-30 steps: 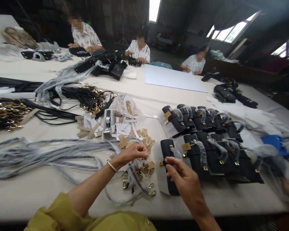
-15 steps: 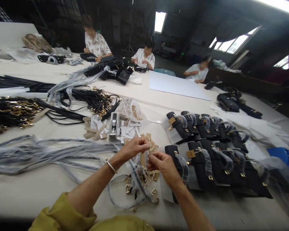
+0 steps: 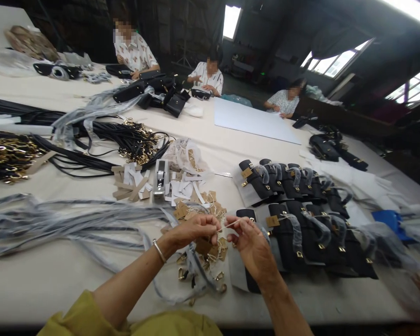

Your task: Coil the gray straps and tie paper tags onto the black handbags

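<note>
My left hand (image 3: 192,232) and my right hand (image 3: 251,242) are both closed in pinches on the two ends of a thin pale tag string (image 3: 228,226) stretched between them. A brown paper tag (image 3: 203,246) hangs under my left fingers. Below the hands lies a heap of brown string tags (image 3: 215,212) and gold clasps (image 3: 196,275) in clear wrap. Just right of my right hand lies a black wallet (image 3: 247,215) on grey paper, the nearest of two rows of black wallets (image 3: 301,205) with gold fittings and wrapped straps.
Grey wrapped straps (image 3: 63,224) lie at left, black cords with gold clips (image 3: 126,140) further back, a tape dispenser (image 3: 160,176) among paper strips. A white sheet (image 3: 252,119) lies beyond. Three people sit at the far side with black bags (image 3: 154,93). A blue item (image 3: 392,219) lies at right.
My hands have drawn apart, pulling the string taut between them. One second ago my right hand was resting on the nearest wallet; it has since come over to the tag.
</note>
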`<state>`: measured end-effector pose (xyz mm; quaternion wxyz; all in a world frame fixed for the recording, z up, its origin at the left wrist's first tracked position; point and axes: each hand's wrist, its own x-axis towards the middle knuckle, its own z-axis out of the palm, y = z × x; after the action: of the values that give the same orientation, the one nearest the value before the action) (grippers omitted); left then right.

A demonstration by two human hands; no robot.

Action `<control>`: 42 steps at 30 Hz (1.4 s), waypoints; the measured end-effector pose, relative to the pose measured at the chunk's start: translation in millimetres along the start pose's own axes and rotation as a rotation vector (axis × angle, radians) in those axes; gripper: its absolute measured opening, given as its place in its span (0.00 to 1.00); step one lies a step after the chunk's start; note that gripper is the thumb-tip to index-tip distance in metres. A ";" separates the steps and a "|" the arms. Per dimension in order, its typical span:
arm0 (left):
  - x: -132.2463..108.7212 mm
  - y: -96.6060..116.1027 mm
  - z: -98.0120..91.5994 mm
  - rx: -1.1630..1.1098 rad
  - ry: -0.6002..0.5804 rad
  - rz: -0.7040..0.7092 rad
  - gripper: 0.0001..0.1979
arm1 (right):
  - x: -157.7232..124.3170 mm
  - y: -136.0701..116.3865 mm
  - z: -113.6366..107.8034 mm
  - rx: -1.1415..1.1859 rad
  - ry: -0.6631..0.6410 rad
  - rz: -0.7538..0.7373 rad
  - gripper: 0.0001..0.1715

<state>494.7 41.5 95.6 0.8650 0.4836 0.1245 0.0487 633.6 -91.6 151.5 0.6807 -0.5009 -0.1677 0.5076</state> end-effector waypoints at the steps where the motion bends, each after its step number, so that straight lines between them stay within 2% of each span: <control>1: -0.1 -2.7 2.8 -0.021 -0.027 -0.024 0.20 | -2.2 -0.2 -3.7 0.029 0.002 0.005 0.11; 7: 6.6 -10.7 21.1 -0.054 -0.093 -0.108 0.16 | -13.5 1.5 -23.3 0.232 0.097 0.089 0.14; 9: 11.1 -10.1 25.0 -0.041 -0.084 -0.088 0.14 | -14.6 2.6 -25.7 0.232 0.112 0.079 0.14; 12: 17.9 -7.6 26.6 -0.076 0.065 0.002 0.12 | -13.3 8.8 -28.2 0.062 0.126 0.014 0.17; 14: 21.3 -5.9 25.7 -0.159 0.187 0.018 0.13 | -11.8 17.4 -30.6 -0.120 0.230 -0.052 0.24; 16: 23.3 -5.6 24.4 -0.280 0.272 0.008 0.14 | -10.6 28.9 -32.8 -0.236 0.323 -0.052 0.33; 17: 23.8 -6.2 23.7 -0.340 0.298 0.012 0.14 | -10.3 35.0 -33.3 -0.257 0.314 -0.012 0.37; 19: 24.0 -8.8 22.4 -0.447 0.335 0.039 0.15 | -9.8 46.5 -32.2 -0.293 0.202 0.108 0.41; 22: 23.0 -14.4 19.3 -0.512 0.386 0.088 0.18 | -8.2 58.2 -27.1 -0.397 0.091 0.196 0.32; 25: 20.4 -19.4 13.3 -0.348 0.477 0.106 0.17 | -5.1 59.8 -23.9 -0.476 0.113 0.181 0.26; 29: 14.7 -24.1 1.2 -0.138 0.575 0.132 0.15 | -0.2 51.3 -26.1 -0.601 0.167 0.138 0.25; 34: 5.5 -24.8 -26.8 0.020 0.655 0.152 0.14 | 2.4 39.0 -26.3 -0.744 0.202 0.069 0.17; 37: -1.4 -21.9 -49.0 0.157 0.795 0.169 0.11 | -0.1 31.4 -24.3 -0.724 0.186 0.041 0.17; 39: -6.6 -19.1 -56.3 0.280 0.868 0.211 0.15 | -3.5 26.6 -22.8 -0.639 0.162 0.061 0.20; 40: -9.2 -17.3 -55.7 0.367 0.861 0.237 0.19 | -5.6 24.5 -21.9 -0.591 0.149 0.078 0.21; 41: -11.6 -15.4 -51.8 0.457 0.805 0.256 0.23 | -7.8 22.7 -20.9 -0.550 0.136 0.095 0.22; 42: -13.6 -13.3 -45.1 0.534 0.696 0.260 0.24 | -10.2 21.0 -19.8 -0.515 0.124 0.109 0.23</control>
<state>469.3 68.9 64.0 0.6034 0.6563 0.3540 0.2827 632.8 -110.8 127.7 0.5114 -0.6961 -0.2220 0.4523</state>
